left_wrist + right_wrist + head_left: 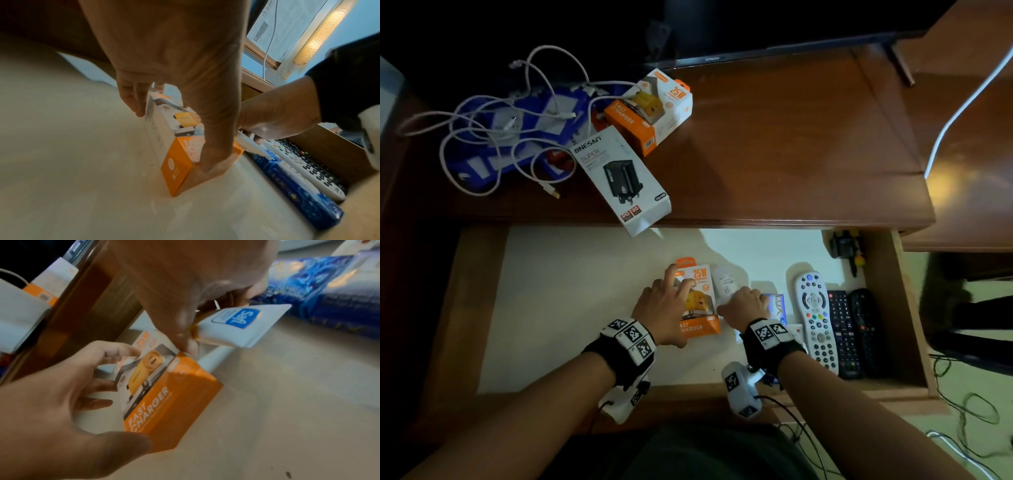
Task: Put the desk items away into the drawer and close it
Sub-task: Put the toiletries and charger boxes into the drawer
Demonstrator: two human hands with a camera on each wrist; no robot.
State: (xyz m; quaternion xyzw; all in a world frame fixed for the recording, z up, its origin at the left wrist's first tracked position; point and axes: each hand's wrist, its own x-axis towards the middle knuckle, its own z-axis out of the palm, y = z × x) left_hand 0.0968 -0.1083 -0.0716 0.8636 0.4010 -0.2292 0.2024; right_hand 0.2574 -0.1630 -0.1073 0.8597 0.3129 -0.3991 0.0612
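Observation:
The drawer (571, 308) stands pulled out, lined in white. An orange and white fast charger box (703, 327) rests on its floor. My left hand (671, 301) grips this box (179, 168) with the thumb on its right side and the fingers over its left side. Just to the right, my right hand (743, 301) holds a white tube (724, 282) with a blue label (236, 322), tilted above the liner. On the desk lie a second orange charger box (654, 109), a white ONESAM charger box (623, 178) overhanging the desk edge, and tangled white cables (493, 137).
In the drawer's right part lie a blue soap pack (777, 305), a white remote (815, 318), two black remotes (842, 332) and a black plug (842, 245) at the far corner. The drawer's left half shows bare liner. A dark screen stands behind the desk.

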